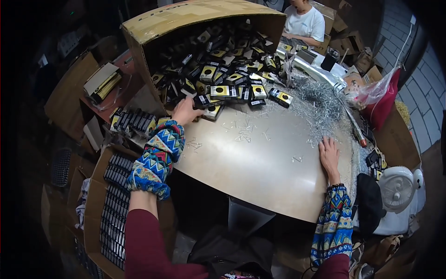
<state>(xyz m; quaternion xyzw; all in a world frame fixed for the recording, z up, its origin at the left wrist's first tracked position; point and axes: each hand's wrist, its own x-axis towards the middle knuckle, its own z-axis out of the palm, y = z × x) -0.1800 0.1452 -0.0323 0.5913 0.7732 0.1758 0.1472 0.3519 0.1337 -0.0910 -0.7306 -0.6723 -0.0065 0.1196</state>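
Blue-cuffed, the left hand (186,111) is at the edge of the small black-and-yellow boxes (223,92), thumb apart from the fingers; I can't tell if it pinches one. The right hand (330,156) lies flat on the table (260,162), fingers a little spread, holding nothing, near shiny wire bits (320,107). The boxes spill from a big carton (209,21). They look light, stiff and smooth, easy to dent, best held gently by the narrow sides.

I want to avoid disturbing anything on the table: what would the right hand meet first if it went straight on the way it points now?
The right hand would most likely first meet the heap of thin silver wire pieces on the tabletop; the exact gap is hard to judge.
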